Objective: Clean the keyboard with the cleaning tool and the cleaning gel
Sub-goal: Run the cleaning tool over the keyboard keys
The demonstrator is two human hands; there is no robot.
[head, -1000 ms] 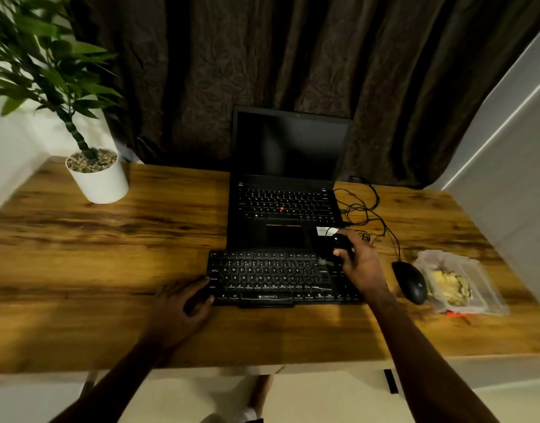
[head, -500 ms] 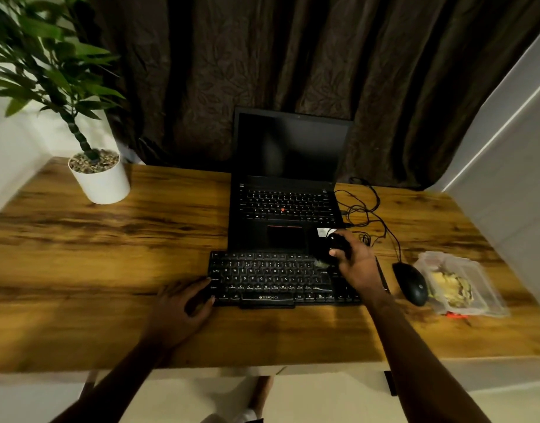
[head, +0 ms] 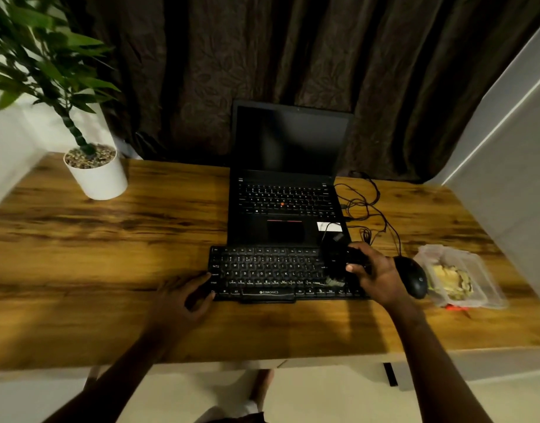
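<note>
Your right hand (head: 380, 279) grips the cleaning tool (head: 338, 261) over the keyboard (head: 271, 270)'s right end, your left hand (head: 180, 303) clasps its left edge, curled, and the cleaning gel (head: 451, 282) sits bagged beside the mouse (head: 413, 280).

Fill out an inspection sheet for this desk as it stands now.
Surface: wooden table, dark-streaked.
Job's things: keyboard before the laptop; cleaning tool over its right keys; gel in a clear pack, far right.
Clutter: mouse beside the pack; plant pot back left.
Hands: left hand touches keyboard's left end, grip unclear; right hand grips the tool.
Cables: black cables tangled right of laptop.
Surroundings: dark curtain behind; pale wall right.
</note>
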